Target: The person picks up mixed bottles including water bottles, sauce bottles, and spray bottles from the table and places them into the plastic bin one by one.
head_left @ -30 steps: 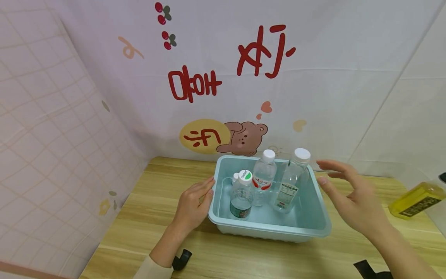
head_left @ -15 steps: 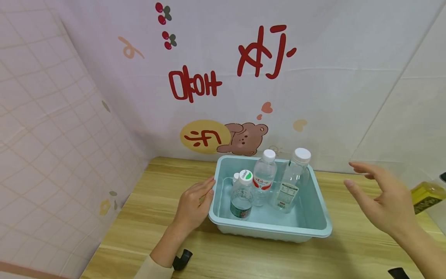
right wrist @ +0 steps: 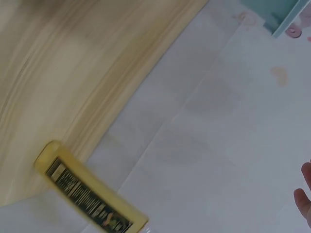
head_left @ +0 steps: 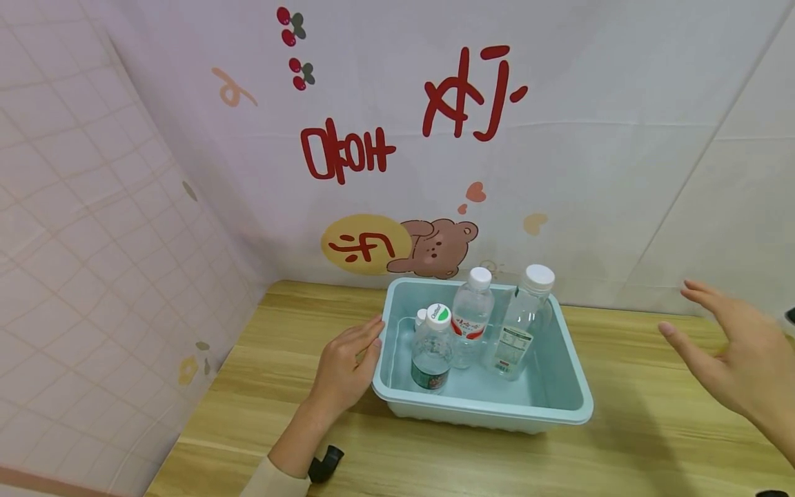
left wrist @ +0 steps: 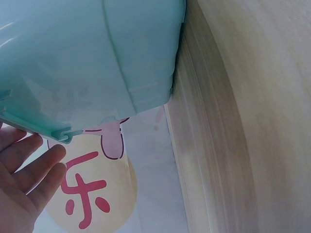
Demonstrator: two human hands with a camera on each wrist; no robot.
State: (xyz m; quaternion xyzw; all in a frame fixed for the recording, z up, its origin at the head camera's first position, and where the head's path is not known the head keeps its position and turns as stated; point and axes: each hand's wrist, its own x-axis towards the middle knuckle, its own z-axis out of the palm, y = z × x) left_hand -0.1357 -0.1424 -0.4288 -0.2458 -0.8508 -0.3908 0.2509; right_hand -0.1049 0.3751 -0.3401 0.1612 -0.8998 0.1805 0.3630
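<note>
My left hand (head_left: 344, 366) touches the left rim of a pale blue plastic bin (head_left: 484, 411); in the left wrist view its fingers (left wrist: 43, 170) reach out to the rim's edge. Inside the bin are a short clear bottle (head_left: 433, 352) with a white-and-green cap, a water bottle (head_left: 470, 324) with a red-and-white label, and a leaning clear bottle (head_left: 514, 338) with a wide white cap. A small white cap (head_left: 421, 315) shows behind the short one. My right hand (head_left: 742, 355) is spread in the air at far right, holding nothing. Near it, a yellow bottle (right wrist: 90, 191) with a dark label appears in the right wrist view.
The wooden table (head_left: 298, 317) meets a white printed cloth wall (head_left: 590, 172) at the back, and another patterned cloth (head_left: 105, 241) hangs at left. The bin's right part holds no bottle. A black strap (head_left: 326, 462) lies by the left wrist.
My right hand has moved away from the bin to the right, toward the yellow bottle, and now hides most of it in the head view. The left hand and bin stay nearly still.
</note>
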